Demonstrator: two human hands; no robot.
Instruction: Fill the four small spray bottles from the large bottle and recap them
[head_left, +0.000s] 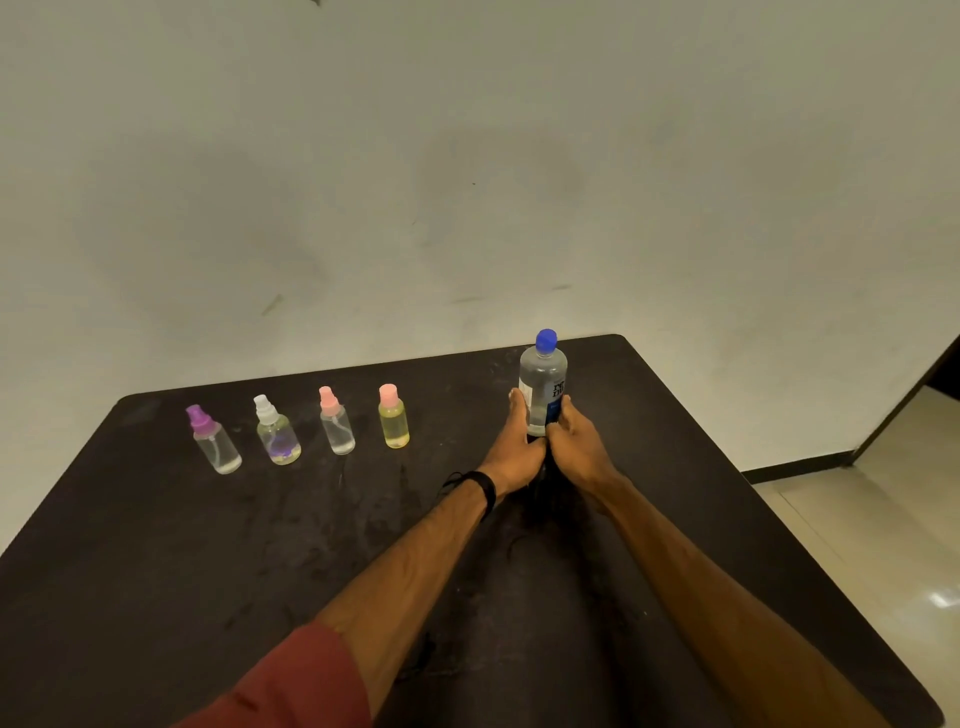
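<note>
Blue-capped bottle held in both your hands

Dark and matte, the table carries everything you are working with. Your left hand and your right hand meet at the lower part of the large bottle, which stands upright toward the far right of the table with its blue cap on. Your left fingers reach up along the bottle's left side, and your right fingers curl against its right side, so both hands grip it between them (the bottle's base is hidden behind your hands). Clear liquid shows inside, and a label with dark blue and white runs down its side.

To the left of the bottle, four small spray bottles stand upright in a row, well apart from each other and from your hands. From left to right they are the purple-topped bottle, the white-topped bottle, the pink-topped spray bottle and the pink-capped yellow bottle. All four have their tops on. The yellow one holds yellowish liquid, and the white-topped one shows a purple patch near its bottom.

You wear a dark band on your left wrist, and a red sleeve covers your left upper arm.
</note>
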